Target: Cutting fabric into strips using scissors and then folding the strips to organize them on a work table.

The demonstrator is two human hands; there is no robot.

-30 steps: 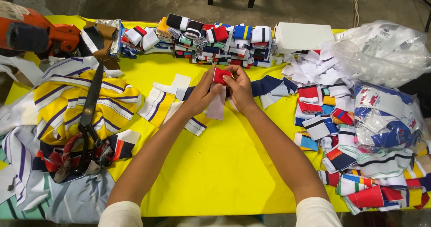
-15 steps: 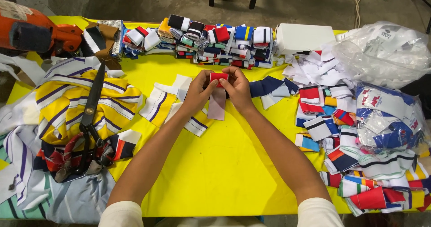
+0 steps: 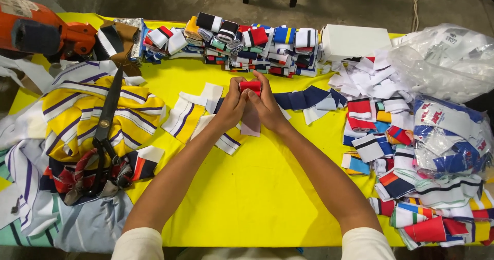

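Observation:
Both hands meet over the middle of the yellow table (image 3: 247,188). My left hand (image 3: 231,105) and my right hand (image 3: 265,103) pinch a small red fabric roll (image 3: 250,86) between their fingertips. A pale pink-white strip of the same piece (image 3: 251,122) hangs down from the roll between my palms. Under and beside the hands lie flat striped white, yellow and navy fabric pieces (image 3: 188,116). A dark blue strip (image 3: 303,98) lies just right of my right hand.
A row of rolled fabric bundles (image 3: 247,44) lines the far edge beside a white box (image 3: 355,41). Large black scissors (image 3: 105,131) rest on striped yellow cloth (image 3: 77,111) at left. An orange machine (image 3: 41,33) sits far left. Loose colourful strips (image 3: 401,152) and plastic bags (image 3: 447,64) fill the right.
The hands have stayed in the same spot. The red roll has grown tighter at the fingertips and the hanging strip looks shorter.

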